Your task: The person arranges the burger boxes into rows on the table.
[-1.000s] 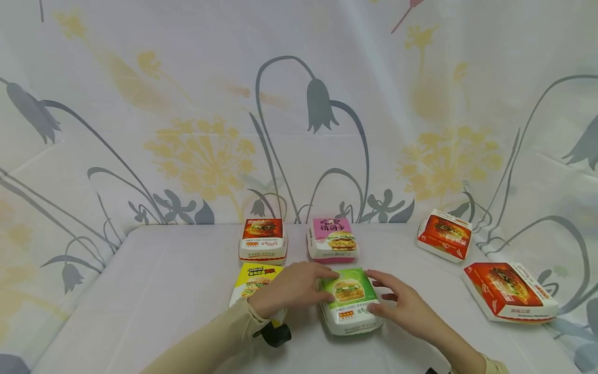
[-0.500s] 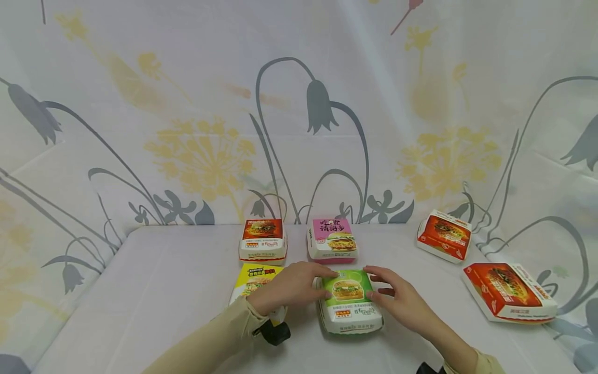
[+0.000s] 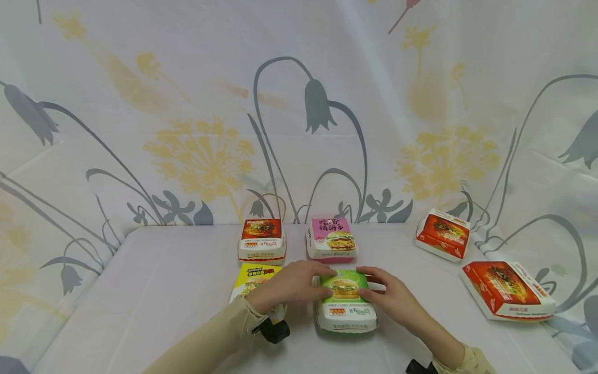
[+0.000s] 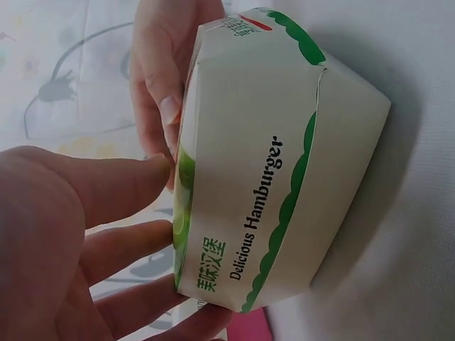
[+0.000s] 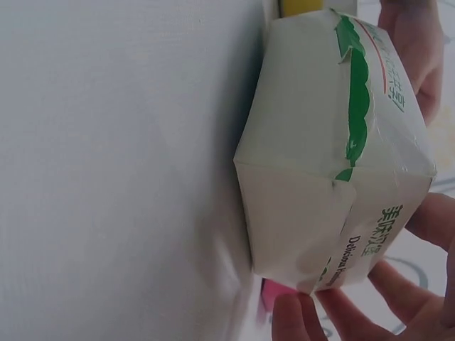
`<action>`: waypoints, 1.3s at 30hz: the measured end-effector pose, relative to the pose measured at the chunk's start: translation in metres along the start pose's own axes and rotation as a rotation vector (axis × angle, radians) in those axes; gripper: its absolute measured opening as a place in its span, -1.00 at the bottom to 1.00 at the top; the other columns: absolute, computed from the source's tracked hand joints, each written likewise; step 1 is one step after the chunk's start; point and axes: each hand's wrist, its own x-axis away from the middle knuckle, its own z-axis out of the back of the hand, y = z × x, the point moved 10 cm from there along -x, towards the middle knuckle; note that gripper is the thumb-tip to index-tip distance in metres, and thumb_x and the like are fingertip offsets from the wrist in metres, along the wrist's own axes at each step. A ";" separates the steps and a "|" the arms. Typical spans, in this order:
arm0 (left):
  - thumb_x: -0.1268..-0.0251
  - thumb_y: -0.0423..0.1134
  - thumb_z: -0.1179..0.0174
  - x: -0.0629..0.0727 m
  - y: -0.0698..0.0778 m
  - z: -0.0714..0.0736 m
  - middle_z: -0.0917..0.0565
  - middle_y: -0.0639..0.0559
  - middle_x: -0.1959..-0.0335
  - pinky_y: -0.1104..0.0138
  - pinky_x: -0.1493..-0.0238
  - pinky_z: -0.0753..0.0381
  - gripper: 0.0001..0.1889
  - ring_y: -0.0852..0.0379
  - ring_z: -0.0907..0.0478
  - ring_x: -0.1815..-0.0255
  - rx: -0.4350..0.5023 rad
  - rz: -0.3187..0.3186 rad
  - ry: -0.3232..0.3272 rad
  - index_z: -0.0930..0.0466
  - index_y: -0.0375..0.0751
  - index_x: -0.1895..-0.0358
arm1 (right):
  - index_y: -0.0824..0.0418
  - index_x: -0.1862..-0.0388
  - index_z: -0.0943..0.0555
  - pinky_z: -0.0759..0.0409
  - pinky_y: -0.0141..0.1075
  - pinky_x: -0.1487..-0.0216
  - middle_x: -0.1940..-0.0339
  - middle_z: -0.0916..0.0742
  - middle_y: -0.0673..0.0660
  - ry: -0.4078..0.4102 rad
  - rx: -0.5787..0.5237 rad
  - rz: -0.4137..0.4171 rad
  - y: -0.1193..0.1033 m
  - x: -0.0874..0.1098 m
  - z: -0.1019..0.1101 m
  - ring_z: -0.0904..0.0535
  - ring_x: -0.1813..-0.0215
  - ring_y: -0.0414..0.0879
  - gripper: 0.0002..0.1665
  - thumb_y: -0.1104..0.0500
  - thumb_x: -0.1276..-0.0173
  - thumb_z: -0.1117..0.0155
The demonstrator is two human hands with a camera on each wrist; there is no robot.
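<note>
On the white table [image 3: 163, 291], the green burger box [image 3: 347, 318] sits between the left hand [image 3: 295, 284] and the right hand [image 3: 391, 297], neither clearly nearer, both gripping its far end from opposite sides.

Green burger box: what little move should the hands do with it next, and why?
Maybe the left hand and right hand could gently lift away from the green burger box, because it seems to rest flat on the white tabletop, roughly lined up in front of the pink burger box.
</note>
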 end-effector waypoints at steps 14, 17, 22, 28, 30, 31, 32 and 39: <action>-0.25 0.12 -0.32 -0.001 0.002 -0.003 -0.58 0.20 -0.23 0.14 -0.24 -0.46 -0.49 0.11 -0.48 -0.24 -0.052 0.022 0.005 -0.61 0.15 -0.27 | 0.17 -0.35 -0.50 -0.55 -0.02 -0.20 -0.35 -0.54 0.21 0.026 -0.004 -0.025 0.000 0.002 -0.007 -0.48 -0.31 0.18 -0.34 0.03 -0.32 -0.42; -0.25 0.12 -0.32 -0.001 0.002 -0.004 -0.58 0.20 -0.24 0.14 -0.25 -0.46 -0.49 0.10 -0.47 -0.25 -0.063 0.015 0.012 -0.61 0.16 -0.27 | 0.18 -0.36 -0.49 -0.55 -0.03 -0.20 -0.35 -0.54 0.20 0.020 0.004 -0.017 -0.001 0.002 -0.007 -0.47 -0.31 0.18 -0.34 0.02 -0.32 -0.42; -0.27 0.14 -0.30 -0.001 0.003 -0.004 -0.57 0.19 -0.25 0.15 -0.26 -0.44 -0.49 0.10 -0.47 -0.27 -0.089 0.001 0.019 -0.60 0.15 -0.27 | 0.19 -0.34 -0.50 -0.55 -0.05 -0.21 -0.33 -0.55 0.20 0.008 0.015 0.016 -0.003 0.001 -0.005 -0.49 -0.29 0.17 -0.34 0.01 -0.32 -0.42; -0.27 0.13 -0.30 0.000 0.003 -0.003 -0.57 0.20 -0.25 0.16 -0.25 -0.45 -0.49 0.12 -0.48 -0.25 -0.090 0.002 0.021 -0.60 0.16 -0.27 | 0.23 -0.31 -0.52 -0.59 -0.11 -0.16 -0.28 -0.59 0.22 -0.019 0.032 0.067 -0.005 -0.001 0.001 -0.53 -0.25 0.16 -0.36 0.01 -0.33 -0.41; -0.27 0.13 -0.30 0.000 0.003 -0.003 -0.57 0.20 -0.25 0.16 -0.25 -0.46 -0.50 0.11 -0.48 -0.25 -0.088 0.003 0.021 -0.60 0.16 -0.27 | 0.25 -0.31 -0.52 -0.60 -0.12 -0.15 -0.27 -0.60 0.22 -0.024 0.042 0.080 -0.006 -0.001 0.004 -0.53 -0.25 0.16 -0.37 0.02 -0.34 -0.40; -0.27 0.13 -0.30 0.000 0.003 -0.003 -0.57 0.20 -0.25 0.16 -0.25 -0.46 -0.50 0.11 -0.48 -0.25 -0.085 0.005 0.020 -0.60 0.16 -0.27 | 0.27 -0.31 -0.52 -0.60 -0.12 -0.14 -0.27 -0.60 0.23 -0.024 0.050 0.091 -0.007 -0.001 0.006 -0.53 -0.25 0.17 -0.38 0.03 -0.36 -0.39; -0.27 0.12 -0.31 0.000 0.003 -0.003 -0.57 0.19 -0.25 0.15 -0.25 -0.46 -0.50 0.10 -0.48 -0.25 -0.081 0.009 0.018 -0.60 0.16 -0.27 | 0.27 -0.31 -0.52 -0.59 -0.11 -0.15 -0.25 -0.61 0.22 -0.016 0.055 0.092 -0.007 -0.002 0.009 -0.54 -0.25 0.17 -0.40 0.04 -0.37 -0.38; -0.27 0.12 -0.31 0.001 0.002 -0.004 -0.56 0.18 -0.26 0.12 -0.24 -0.46 -0.50 0.08 -0.47 -0.26 -0.080 0.025 0.007 -0.60 0.17 -0.28 | 0.28 -0.32 -0.51 -0.52 0.05 -0.21 -0.24 -0.62 0.30 0.091 0.084 0.096 -0.012 -0.003 0.043 -0.53 -0.26 0.18 -0.52 0.15 -0.49 -0.23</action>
